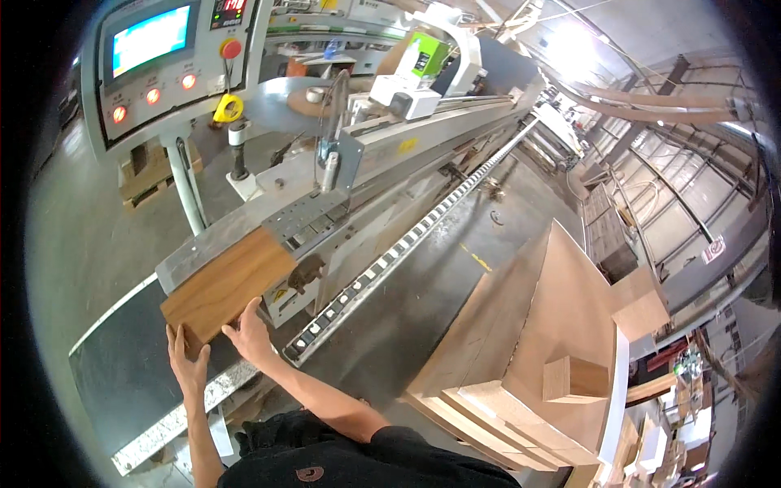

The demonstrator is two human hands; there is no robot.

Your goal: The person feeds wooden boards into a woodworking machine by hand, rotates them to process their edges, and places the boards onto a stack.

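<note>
A brown wood-grain board point(232, 281) lies flat on the metal infeed table point(183, 260) of a long woodworking machine, its far end against the machine's perforated plate. My left hand point(189, 362) grips the board's near left corner, fingers along its end and thumb on the front side. On the board's near long edge is my right hand point(250, 335), with thumb and forefinger spread against it. The right hand's other fingers are partly hidden beneath the palm.
At upper left stands a control panel point(163, 81) with a lit screen; a yellow tape measure point(228, 108) hangs below it. A roller rail point(390, 260) runs along the machine. Stacked large panels point(561, 309) at right carry small wood blocks point(575, 380). A dark side table point(122, 366) is at left.
</note>
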